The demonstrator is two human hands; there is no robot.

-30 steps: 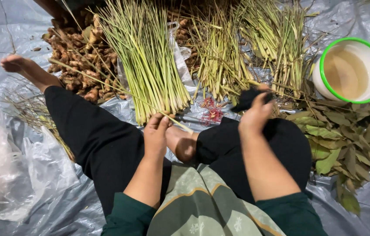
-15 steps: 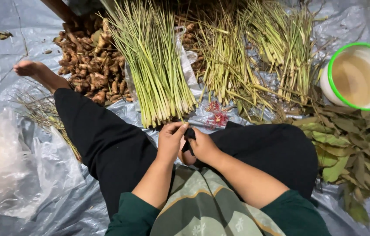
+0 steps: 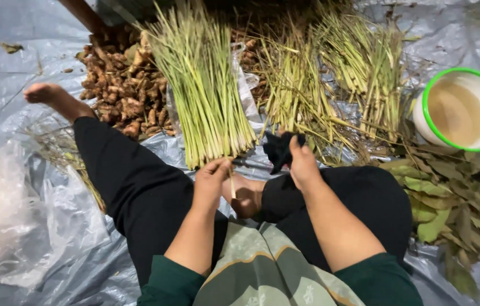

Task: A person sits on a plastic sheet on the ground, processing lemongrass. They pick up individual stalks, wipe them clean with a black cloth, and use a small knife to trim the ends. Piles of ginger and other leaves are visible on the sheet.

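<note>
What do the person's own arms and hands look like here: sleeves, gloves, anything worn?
Both hands, left hand and right hand, are bare: no gloves, and no rings or watch visible. Dark green sleeves are pushed up near the elbows, leaving the forearms uncovered.

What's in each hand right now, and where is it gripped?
Left hand pinches a thin stalk near its top end. Right hand clutches a dark object by its lower edge.

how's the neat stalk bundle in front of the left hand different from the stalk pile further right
The bundle is packed tight with cut ends lined up by the left hand; the pile is loose and splayed. The bundle looks fresher green, the pile more yellowed and dry. Both lie on the grey sheet.
</note>
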